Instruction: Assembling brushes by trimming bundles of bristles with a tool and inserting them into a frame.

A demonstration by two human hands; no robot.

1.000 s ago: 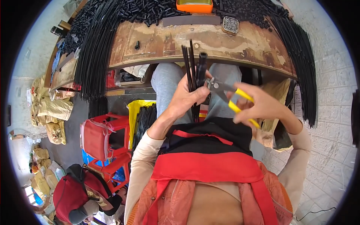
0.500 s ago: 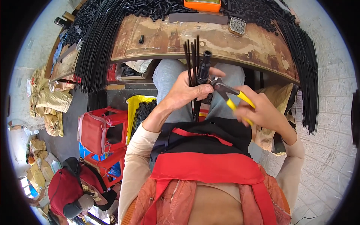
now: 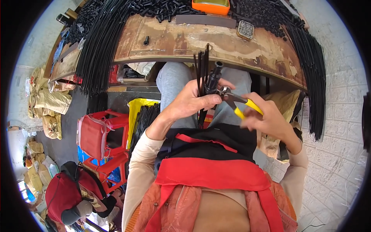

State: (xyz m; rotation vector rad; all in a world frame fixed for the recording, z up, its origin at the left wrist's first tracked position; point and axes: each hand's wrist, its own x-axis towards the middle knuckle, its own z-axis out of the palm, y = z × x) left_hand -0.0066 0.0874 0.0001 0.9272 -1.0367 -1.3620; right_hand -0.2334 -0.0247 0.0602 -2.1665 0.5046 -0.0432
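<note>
A black ridged tube (image 3: 213, 80), like part of an umbrella frame, stands tilted in front of my lap. My left hand (image 3: 193, 101) is closed round it and a few thin black rods (image 3: 201, 63), with the thumb stretched across the front. From the right, my right hand (image 3: 267, 118) grips the yellow handles of a pair of pliers (image 3: 240, 99). Their dark jaws meet the tube's side just beyond my left thumb. A small shiny metal bit shows by the jaws; my fingers hide what exactly they bite on. The right fingers are slightly blurred.
The worn wooden bench (image 3: 216, 42) carries heaps of black tubes, an orange box (image 3: 211, 6), a small square tin (image 3: 245, 29) and one loose tube (image 3: 146, 40). Long black rods (image 3: 96, 58) hang over its edge. Red stools (image 3: 92, 135) and a bent-over person (image 3: 73, 193) are at left.
The tube and rods have dropped a little and tipped to the right. Both hands and the pliers have come slightly lower. The handles look closer together.
</note>
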